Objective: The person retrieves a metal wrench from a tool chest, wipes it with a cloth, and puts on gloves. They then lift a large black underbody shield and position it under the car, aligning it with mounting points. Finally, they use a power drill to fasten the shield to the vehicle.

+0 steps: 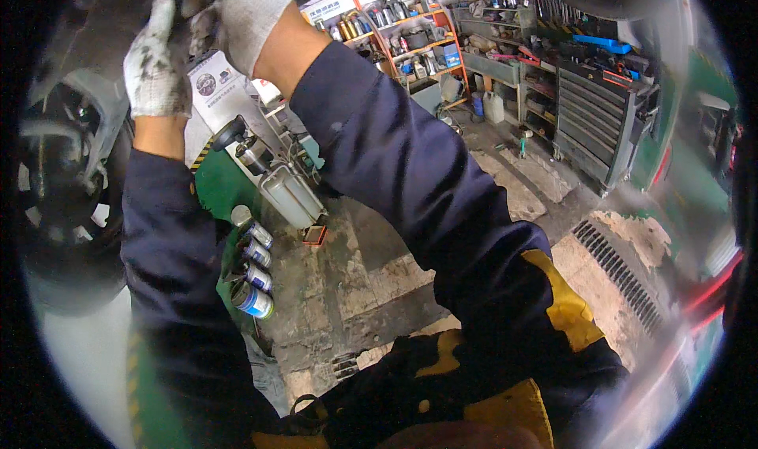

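Both arms are raised toward the upper left, in dark blue sleeves and stained white knit gloves. My left hand (158, 68) is upright beside a dark, rounded part (195, 3) under a vehicle, one digit stretched upward and the others curled toward that part. On its other side is my right hand (254, 18), bent over at the top edge with its fingers closed inward. Shadow and the gloves hide what exactly the fingers grip. A dark wheel (67, 176) of the vehicle shows at the left rim.
Below the hands stands a machine with a pale tank (290, 196). Several cans (254, 299) line up beside it. An orange-framed shelf (422, 48) holds bottles at the back. To the right are a grey tool cabinet (596, 121) and a floor grate (620, 275).
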`<state>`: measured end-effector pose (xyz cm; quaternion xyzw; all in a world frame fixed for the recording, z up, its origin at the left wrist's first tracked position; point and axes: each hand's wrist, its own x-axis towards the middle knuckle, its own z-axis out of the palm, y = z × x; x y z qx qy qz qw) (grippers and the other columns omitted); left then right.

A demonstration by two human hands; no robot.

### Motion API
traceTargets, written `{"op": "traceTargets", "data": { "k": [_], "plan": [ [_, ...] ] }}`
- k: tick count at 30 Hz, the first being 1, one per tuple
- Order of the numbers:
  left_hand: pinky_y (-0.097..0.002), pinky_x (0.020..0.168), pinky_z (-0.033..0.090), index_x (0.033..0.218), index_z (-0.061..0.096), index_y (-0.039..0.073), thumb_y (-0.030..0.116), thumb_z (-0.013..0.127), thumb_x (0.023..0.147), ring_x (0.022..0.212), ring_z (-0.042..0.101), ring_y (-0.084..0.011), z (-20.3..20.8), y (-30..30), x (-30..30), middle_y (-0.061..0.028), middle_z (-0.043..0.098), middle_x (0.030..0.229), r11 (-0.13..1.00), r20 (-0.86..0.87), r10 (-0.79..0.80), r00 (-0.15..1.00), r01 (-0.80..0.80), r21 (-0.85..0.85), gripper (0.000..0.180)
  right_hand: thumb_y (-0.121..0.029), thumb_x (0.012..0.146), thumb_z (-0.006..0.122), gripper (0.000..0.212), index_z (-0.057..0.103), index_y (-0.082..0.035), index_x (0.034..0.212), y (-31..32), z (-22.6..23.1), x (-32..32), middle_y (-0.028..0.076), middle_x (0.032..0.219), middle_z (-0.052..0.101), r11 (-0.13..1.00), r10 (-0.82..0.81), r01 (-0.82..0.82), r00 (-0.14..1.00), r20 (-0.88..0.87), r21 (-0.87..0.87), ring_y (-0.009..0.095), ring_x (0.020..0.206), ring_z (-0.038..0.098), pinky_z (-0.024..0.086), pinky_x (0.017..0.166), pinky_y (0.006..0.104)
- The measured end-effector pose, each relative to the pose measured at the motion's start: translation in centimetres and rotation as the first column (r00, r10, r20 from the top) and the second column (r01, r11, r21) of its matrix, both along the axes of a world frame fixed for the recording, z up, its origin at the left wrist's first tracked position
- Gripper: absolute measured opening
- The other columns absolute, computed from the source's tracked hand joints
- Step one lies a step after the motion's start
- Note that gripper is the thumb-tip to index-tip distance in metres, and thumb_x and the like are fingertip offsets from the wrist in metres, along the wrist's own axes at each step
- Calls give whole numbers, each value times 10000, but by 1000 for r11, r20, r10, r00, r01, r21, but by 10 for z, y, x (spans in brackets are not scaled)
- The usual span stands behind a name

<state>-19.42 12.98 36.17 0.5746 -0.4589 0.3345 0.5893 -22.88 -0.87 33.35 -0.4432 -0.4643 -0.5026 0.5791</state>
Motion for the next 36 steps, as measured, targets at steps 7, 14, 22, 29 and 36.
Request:
{"op": "traceTargets", "data": {
  "k": [7,14,22,29,36],
  "plan": [
    [-398,1148,421,1480,496,-50,343,475,1104,1317,572,-301,-52,-17,-5,-179,556,1490,990,-14,-141,990,141,-12,544,-320,916,676,276,752,-86,1041,-56,-79,-16,192,929,734,736,-600,603,791,115,-307,324,865,735,584,772,432],
    [-502,1119,429,1464,509,16,541,555,1037,1283,575,-320,-273,27,100,-174,592,1409,923,-212,-55,976,130,362,678,-287,915,705,301,743,-108,1154,-234,-317,-64,180,979,727,654,-675,436,706,-216,-619,311,933,708,572,821,422],
    [-476,1079,417,1390,560,33,535,567,1034,1202,570,-298,-657,6,73,-113,618,1349,795,-814,-492,-310,220,-565,616,-230,1011,654,300,693,39,1141,-426,-522,-169,91,865,680,849,291,464,-15,-957,251,171,664,634,541,596,290],
    [-499,1065,426,1438,540,18,428,468,1077,1192,546,-341,-768,-147,78,-145,570,1423,985,-873,-144,-466,21,-173,550,-222,1026,623,300,693,48,1137,-539,-540,-86,85,862,673,863,286,456,-83,-955,219,165,683,639,541,612,286],
    [-315,737,420,1084,673,74,248,725,955,734,502,-143,-778,-366,269,-10,607,909,965,-875,-235,-423,9,-263,223,-255,1035,616,323,690,40,1142,-693,-581,70,94,870,688,901,91,434,-167,-982,10,151,688,645,530,631,287]
  ]
}}
